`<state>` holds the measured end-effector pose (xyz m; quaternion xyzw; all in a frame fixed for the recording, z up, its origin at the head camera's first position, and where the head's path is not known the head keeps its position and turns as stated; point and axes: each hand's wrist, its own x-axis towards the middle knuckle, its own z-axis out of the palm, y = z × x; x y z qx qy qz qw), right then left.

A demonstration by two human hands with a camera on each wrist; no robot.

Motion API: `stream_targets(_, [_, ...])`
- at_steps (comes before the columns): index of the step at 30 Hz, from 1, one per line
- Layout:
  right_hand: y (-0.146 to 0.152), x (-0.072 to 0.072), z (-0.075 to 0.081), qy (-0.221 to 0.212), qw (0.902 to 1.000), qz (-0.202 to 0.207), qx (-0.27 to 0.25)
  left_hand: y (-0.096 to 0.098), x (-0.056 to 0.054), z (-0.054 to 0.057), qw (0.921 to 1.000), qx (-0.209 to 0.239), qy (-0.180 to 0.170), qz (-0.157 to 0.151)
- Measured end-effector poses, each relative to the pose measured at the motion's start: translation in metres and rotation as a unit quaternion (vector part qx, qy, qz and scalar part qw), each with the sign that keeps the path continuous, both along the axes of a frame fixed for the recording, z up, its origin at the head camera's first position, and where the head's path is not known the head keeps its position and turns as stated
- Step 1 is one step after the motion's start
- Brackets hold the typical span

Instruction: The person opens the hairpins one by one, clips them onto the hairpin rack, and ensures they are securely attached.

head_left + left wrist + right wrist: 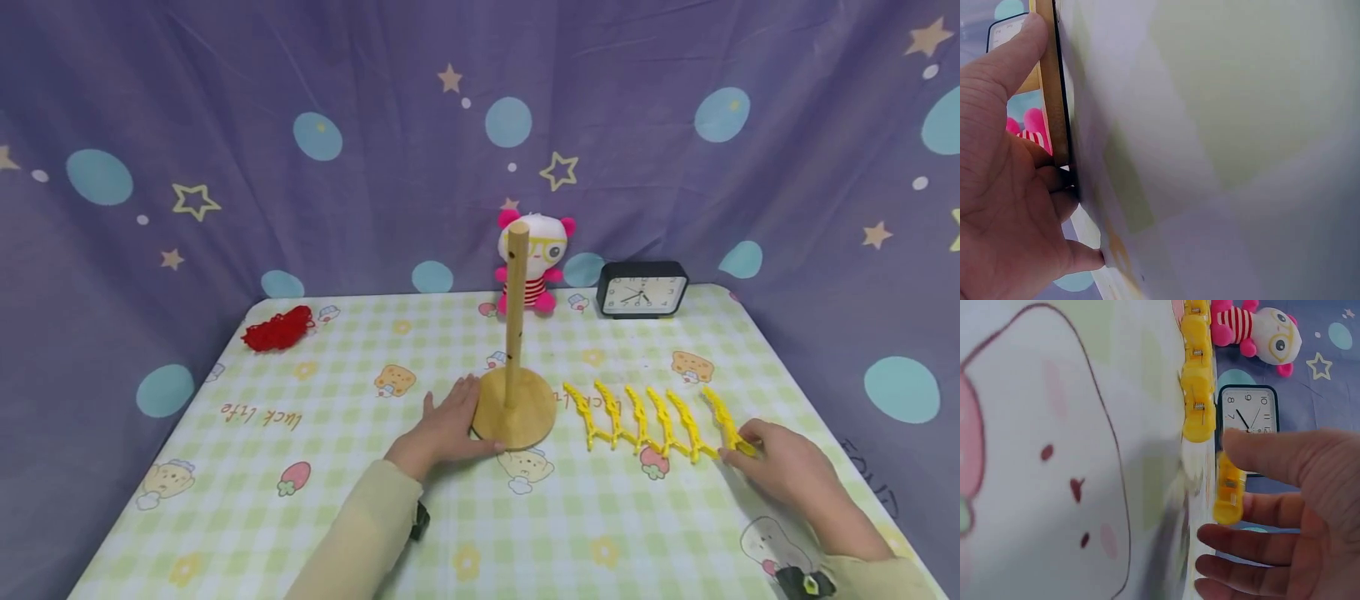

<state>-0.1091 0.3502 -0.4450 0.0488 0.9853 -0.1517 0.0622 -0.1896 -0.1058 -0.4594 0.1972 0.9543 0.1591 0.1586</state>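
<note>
A wooden stand (pixel 514 317), an upright pole on a round base (pixel 532 417), rises from the middle of the table. My left hand (pixel 447 425) grips the base's left side, thumb at the front edge; the left wrist view shows that thumb against the base rim (pixel 1054 94). Between thumb and index finger, my right hand (pixel 787 462) pinches a yellow plastic spring clip (pixel 1229 494) by its near end. Several similar yellow clips (pixel 640 421) lie in a row left of it. Springs show on the clips (pixel 1199 394) in the right wrist view.
A pink and white plush toy (pixel 534 290) sits behind the pole. To its right is a black-framed alarm clock (pixel 642 290). A red, stringy bundle (pixel 279 330) lies at the back left. A patterned curtain (pixel 375 208) hangs behind the checked tablecloth (pixel 360 517).
</note>
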Motion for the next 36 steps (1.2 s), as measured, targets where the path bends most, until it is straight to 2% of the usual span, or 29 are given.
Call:
stream_targets(7, [-0.007, 0.002, 0.005, 0.073, 0.9957, -0.026, -0.05, 0.0, 0.0, -0.001, 0.9999, 0.001, -0.007, 0.007])
stream_targets(14, [-0.026, -0.003, 0.009, 0.149, 0.9847, 0.001, -0.091, 0.001, 0.002, 0.0, 0.9999, 0.0, -0.004, 0.011])
stream_targets(26, [-0.054, -0.017, 0.018, 0.174, 0.9787, 0.058, -0.093, 0.003, 0.002, 0.0, 0.9999, -0.004, -0.004, 0.013])
stream_targets(36, [-0.087, -0.03, 0.022, 0.208, 0.9671, 0.111, -0.096, 0.002, 0.003, 0.001, 0.9999, -0.003, -0.003, 0.011])
